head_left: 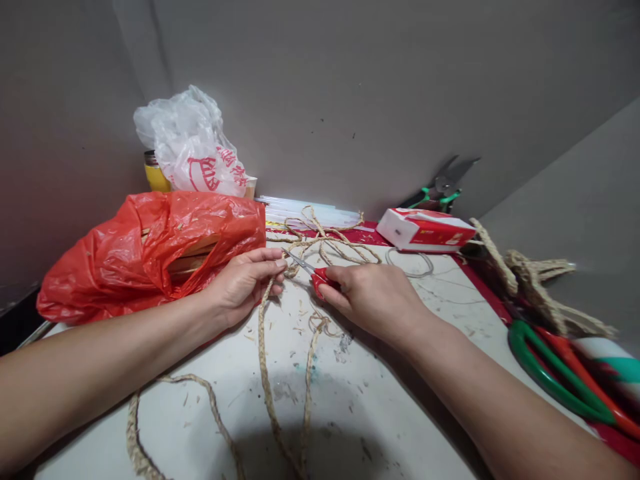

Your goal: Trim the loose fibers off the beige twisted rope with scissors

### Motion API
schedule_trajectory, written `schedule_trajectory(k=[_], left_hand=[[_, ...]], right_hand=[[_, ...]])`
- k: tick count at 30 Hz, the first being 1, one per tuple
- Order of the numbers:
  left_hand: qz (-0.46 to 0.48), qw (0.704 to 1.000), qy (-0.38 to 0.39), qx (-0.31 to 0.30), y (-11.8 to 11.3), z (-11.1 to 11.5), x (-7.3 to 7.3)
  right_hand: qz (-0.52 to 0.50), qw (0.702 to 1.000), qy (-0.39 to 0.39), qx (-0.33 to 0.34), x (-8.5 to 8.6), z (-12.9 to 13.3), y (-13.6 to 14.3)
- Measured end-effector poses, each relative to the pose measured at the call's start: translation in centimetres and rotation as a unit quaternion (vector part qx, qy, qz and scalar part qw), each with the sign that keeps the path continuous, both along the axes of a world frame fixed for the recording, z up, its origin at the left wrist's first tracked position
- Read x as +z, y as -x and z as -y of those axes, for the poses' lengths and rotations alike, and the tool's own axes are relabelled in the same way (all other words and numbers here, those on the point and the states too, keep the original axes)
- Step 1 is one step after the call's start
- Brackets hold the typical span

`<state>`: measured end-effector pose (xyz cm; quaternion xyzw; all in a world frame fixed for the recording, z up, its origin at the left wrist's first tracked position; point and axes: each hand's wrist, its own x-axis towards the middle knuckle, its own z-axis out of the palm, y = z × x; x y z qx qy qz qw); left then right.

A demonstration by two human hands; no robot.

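Between the fingertips of my left hand is a braided straw cord, which hangs down toward the table's near edge. My right hand grips small red-handled scissors, their thin metal blades pointing left at the cord by my left fingertips. Whether the blades touch the cord I cannot tell. More loops of the cord lie on the table beyond my hands. A thinner strand with a loose tangle lies between my forearms.
At the left sits a red plastic bag with straw inside, a white plastic bag behind it. A red and white box, pruning shears and a wire coil are at the back right. Green-and-orange-handled scissors lie right.
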<state>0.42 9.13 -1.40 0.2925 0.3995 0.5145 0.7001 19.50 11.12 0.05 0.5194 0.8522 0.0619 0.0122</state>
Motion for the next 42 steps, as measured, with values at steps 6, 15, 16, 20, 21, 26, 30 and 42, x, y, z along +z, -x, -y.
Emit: schedule_trajectory(k=[6,15,16,20,21,26,30,42], left_hand=[[-0.007,1.0,0.001,-0.001,0.1,-0.1,-0.1],[-0.031,0.999,-0.015,0.025,-0.1,0.0,-0.2],[-0.035,0.999,-0.02,0.035,-0.2,0.1,-0.3],[-0.058,0.995,-0.031,0.079,-0.3,0.2,-0.3],[-0.063,0.994,-0.032,0.086,-0.4,0.2,-0.3],[-0.081,0.99,-0.044,0.102,-0.4,0.3,-0.4],[-0.096,0.989,-0.049,0.106,-0.4,0.4,-0.3],[-0.118,0.985,-0.074,0.105,-0.4,0.4,-0.5]], right_hand=[[-0.029,0.999,-0.019,-0.009,-0.3,0.0,-0.2],[0.005,0.999,-0.035,0.004,0.8,0.8,0.2],[0.013,0.999,-0.037,0.006,0.9,0.8,0.2],[0.033,0.999,-0.04,0.004,1.1,1.2,0.5],[0.037,0.999,-0.037,0.002,1.1,1.2,0.6],[0.039,0.999,-0.032,-0.007,1.0,0.9,0.4],[0.028,0.999,-0.032,-0.01,1.1,0.9,0.2],[0.008,0.998,-0.054,0.002,0.8,1.0,0.4]])
